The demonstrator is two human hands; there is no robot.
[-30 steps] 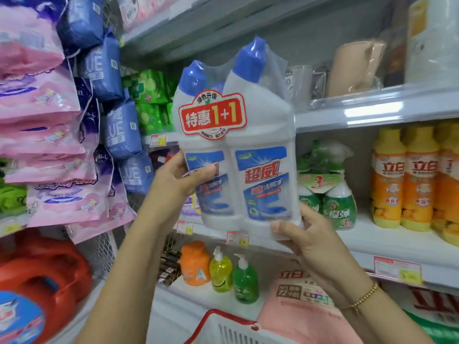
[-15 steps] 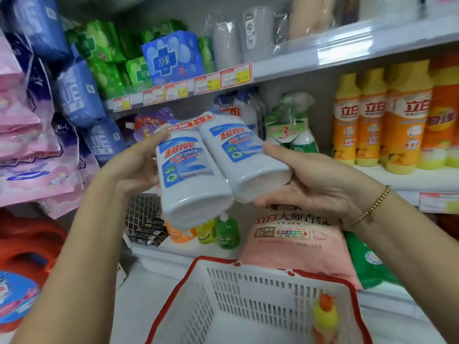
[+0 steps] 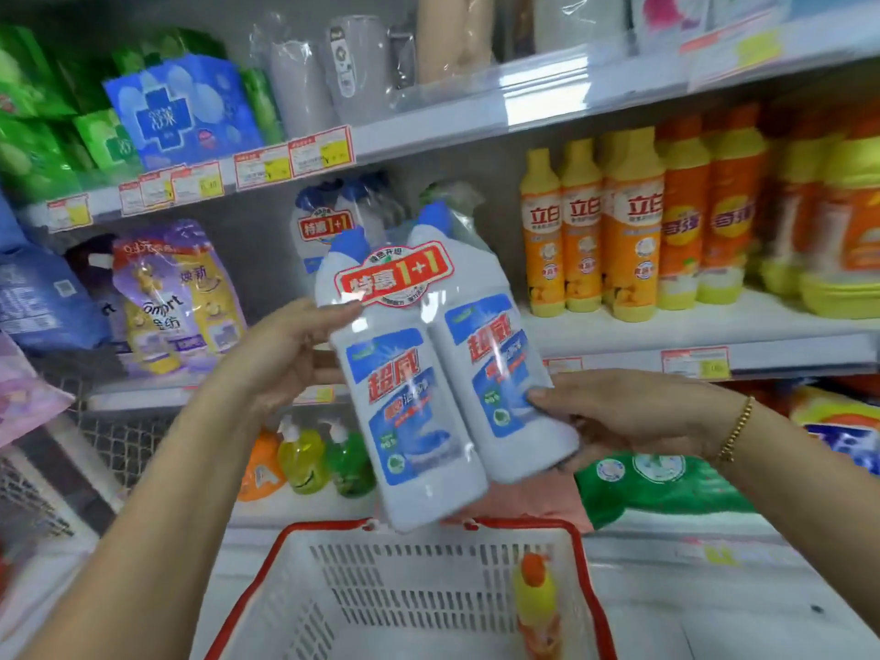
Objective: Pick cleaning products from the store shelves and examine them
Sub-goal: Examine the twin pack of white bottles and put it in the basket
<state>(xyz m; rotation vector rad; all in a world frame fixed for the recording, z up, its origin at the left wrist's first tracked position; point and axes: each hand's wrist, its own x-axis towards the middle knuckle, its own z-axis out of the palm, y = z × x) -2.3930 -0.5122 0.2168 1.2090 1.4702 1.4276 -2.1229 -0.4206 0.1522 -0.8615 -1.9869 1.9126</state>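
Nearest the camera, a white basket (image 3: pixel 381 593) with a red rim sits low in the view. A yellow bottle with an orange cap (image 3: pixel 537 597) stands inside it.

Just above its far rim, the person holds a film-wrapped twin pack of toilet cleaner (image 3: pixel 438 388) in the air, clear of both basket and shelf. The left hand (image 3: pixel 285 354) grips the pack's left edge near the shoulders, thumb in front and fingers behind. The right hand (image 3: pixel 633 412), with a gold bracelet (image 3: pixel 735 431) at the wrist, clasps the lower right side, thumb pressed on the front label. The hands are apart, one on each side of the pack.

For the examining step, the grip looks sound. The wrap is probably slick, so weight is best carried low by the right hand. The thumb covers a corner of the print and could slide outward. Any turn to read the back should go slowly about the pack's length.

That long axis runs nearly upright but leaning. The bases are low and towards the right. The blue caps point up, a little left and away towards the shelves. Labels and the red promotional sticker face the camera.

Behind, a second twin pack (image 3: pixel 328 221) stands on the middle shelf, with orange dish-soap bottles (image 3: pixel 590 231) to its right. Pump bottles (image 3: pixel 305 459) sit on the shelf below.
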